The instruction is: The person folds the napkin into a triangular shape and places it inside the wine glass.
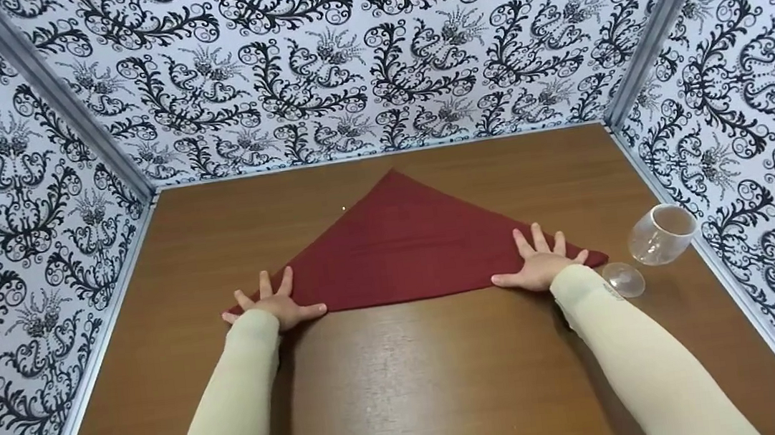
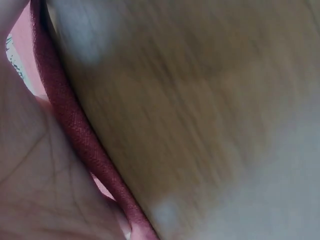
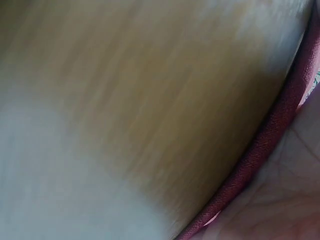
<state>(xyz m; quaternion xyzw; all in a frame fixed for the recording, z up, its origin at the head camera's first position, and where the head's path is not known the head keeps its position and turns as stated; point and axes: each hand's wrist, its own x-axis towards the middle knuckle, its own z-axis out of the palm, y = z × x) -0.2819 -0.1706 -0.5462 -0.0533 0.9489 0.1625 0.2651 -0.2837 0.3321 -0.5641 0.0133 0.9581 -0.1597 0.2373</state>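
A dark red cloth napkin (image 1: pixel 405 244), folded into a triangle, lies flat on the table with its point toward the back wall. My left hand (image 1: pixel 280 306) rests on its left corner, fingers spread and straight. On the right corner lies my right hand (image 1: pixel 540 266), its fingers fanned out as well. Both thumbs lie along the folded front edge. In the left wrist view the palm (image 2: pixel 30 165) is close to the napkin's rolled-looking edge (image 2: pixel 80 127). The right wrist view shows the same edge (image 3: pixel 260 145) beside the right palm (image 3: pixel 280 190).
Just right of my right hand stands a clear stemmed glass (image 1: pixel 662 235), its round foot (image 1: pixel 624 280) near the napkin's right corner. Patterned walls (image 1: pixel 314 67) enclose the wooden table (image 1: pixel 397 382) at the back and both sides.
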